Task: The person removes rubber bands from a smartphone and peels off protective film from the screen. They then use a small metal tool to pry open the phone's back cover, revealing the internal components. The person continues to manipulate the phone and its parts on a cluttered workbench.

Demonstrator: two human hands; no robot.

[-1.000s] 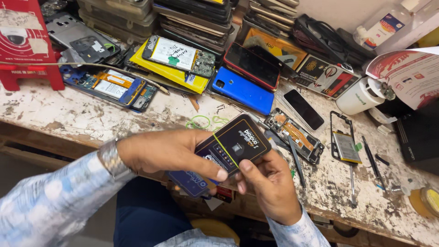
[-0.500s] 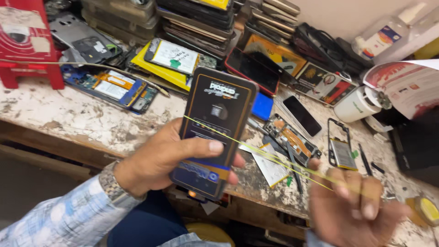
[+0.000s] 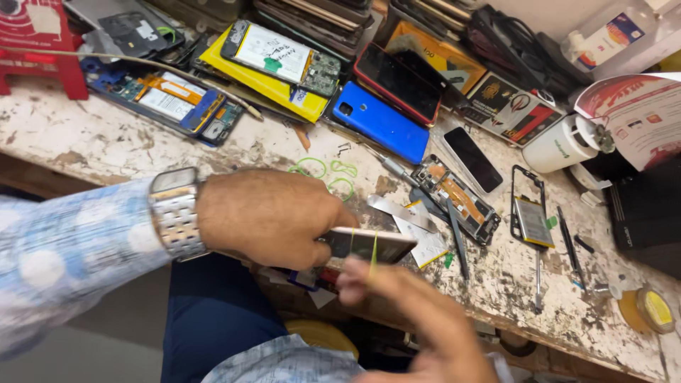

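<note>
You've tipped the phone flat at the surface's near edge; your left hand pinches its end, right hand blurred, its grip unclear.

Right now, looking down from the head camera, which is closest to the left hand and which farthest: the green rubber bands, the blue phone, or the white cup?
From the left hand, which grips a phone:
1. Green rubber bands, on the bench just beyond the knuckles.
2. Blue phone, farther back, toward the right.
3. White cup, lying far right.
</note>
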